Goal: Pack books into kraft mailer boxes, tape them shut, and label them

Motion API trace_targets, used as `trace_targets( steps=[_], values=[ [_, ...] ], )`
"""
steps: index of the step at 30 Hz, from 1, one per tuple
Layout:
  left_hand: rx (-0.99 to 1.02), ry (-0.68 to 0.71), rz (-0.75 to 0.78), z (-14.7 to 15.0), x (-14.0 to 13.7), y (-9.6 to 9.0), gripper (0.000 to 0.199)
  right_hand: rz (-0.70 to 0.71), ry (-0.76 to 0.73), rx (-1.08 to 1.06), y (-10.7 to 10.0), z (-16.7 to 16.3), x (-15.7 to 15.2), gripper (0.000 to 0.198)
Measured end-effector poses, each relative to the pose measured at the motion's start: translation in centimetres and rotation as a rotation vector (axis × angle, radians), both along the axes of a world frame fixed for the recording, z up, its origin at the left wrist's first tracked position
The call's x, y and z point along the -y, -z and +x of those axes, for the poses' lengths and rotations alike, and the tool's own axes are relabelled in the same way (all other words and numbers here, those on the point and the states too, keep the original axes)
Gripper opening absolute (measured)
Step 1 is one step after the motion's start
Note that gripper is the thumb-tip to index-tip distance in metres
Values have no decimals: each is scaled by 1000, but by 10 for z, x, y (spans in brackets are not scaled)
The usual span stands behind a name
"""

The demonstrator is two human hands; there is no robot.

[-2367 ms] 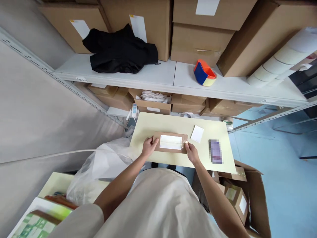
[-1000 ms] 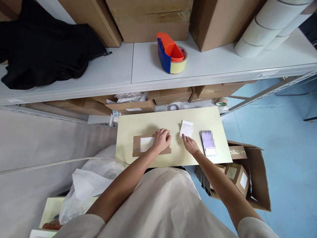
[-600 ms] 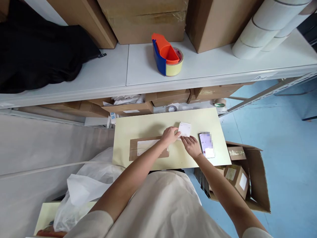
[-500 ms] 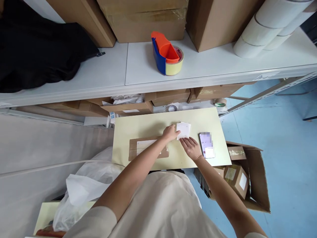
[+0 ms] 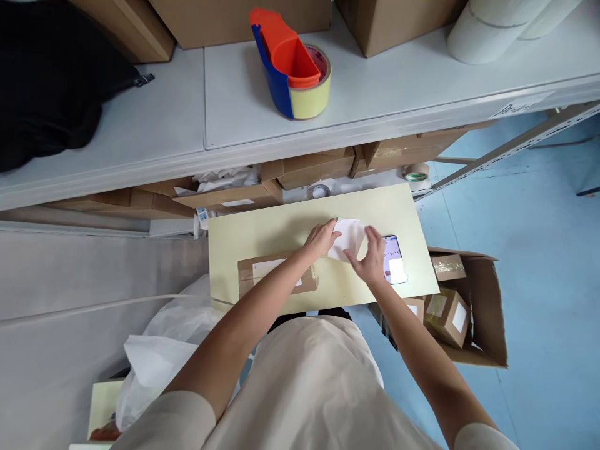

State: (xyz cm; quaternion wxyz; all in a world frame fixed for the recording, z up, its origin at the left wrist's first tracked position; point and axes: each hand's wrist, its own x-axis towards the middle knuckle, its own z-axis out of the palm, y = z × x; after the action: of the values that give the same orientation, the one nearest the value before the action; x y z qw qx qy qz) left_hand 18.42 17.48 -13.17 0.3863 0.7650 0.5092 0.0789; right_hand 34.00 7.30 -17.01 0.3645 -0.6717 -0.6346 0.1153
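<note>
A small white paper slip [image 5: 345,236], apparently more than one layer, lies between my hands over the pale yellow tabletop [image 5: 375,206]. My left hand [image 5: 322,239] pinches its left edge, with thumb on top. At the other side my right hand [image 5: 371,257] grips the slip, its thumb at the lower edge and fingers at the right edge, which is lifted and bent. A phone [image 5: 394,257] with a lit screen lies just right of that hand. Under my left forearm is a cardboard parcel [image 5: 245,275] with a white label, partly covered by the arm.
Above the table runs a grey shelf [image 5: 164,125] with an orange and blue tape dispenser [image 5: 290,69], cartons and white rolls [image 5: 482,37]. An open carton [image 5: 490,306] holding boxes stands on the floor at right. Plastic sheeting [image 5: 164,362] hangs at left.
My right hand has shifted up and right around the slip's right side, and that side is now lifted. My left hand stays at the left edge. The camera view has tilted down.
</note>
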Motion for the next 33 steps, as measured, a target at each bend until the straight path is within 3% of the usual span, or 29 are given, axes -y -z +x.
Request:
trace_targets(
  steps=[2,3,6,8,11,12,14,16,18,24,29,33],
  values=[
    [127,-42,46,-1,0,3,8,-68,102,-161,1,6,-13,92],
    [198,-96,63,-1,-1,5,6,-120,83,-239,2,9,-18,90],
    [385,-264,-9,-2,-4,13,10,-254,-131,-386,3,12,-30,62],
    [425,-334,-23,-6,-6,11,20,-303,-242,-353,1,9,-33,38],
    [245,-394,304,-14,-3,-6,41,-333,-266,-150,-6,-1,-35,25],
    [151,-323,434,-16,-1,-14,49,-333,-263,-68,-9,-4,-36,25],
    [-10,11,586,-17,3,-32,49,-308,-269,83,-15,-10,-38,23],
    [-131,370,614,-15,4,-46,35,-277,-287,159,-20,-13,-40,22],
    [-239,514,609,-12,2,-54,28,-262,-322,141,-21,-12,-42,22],
    [-336,525,657,-8,-2,-51,23,-246,-386,76,-13,0,-39,28],
    [-318,611,496,-5,-4,-45,23,-226,-403,35,-5,0,-37,30],
    [-285,546,374,-9,-12,-39,25,-211,-380,27,0,0,-35,30]
  ],
)
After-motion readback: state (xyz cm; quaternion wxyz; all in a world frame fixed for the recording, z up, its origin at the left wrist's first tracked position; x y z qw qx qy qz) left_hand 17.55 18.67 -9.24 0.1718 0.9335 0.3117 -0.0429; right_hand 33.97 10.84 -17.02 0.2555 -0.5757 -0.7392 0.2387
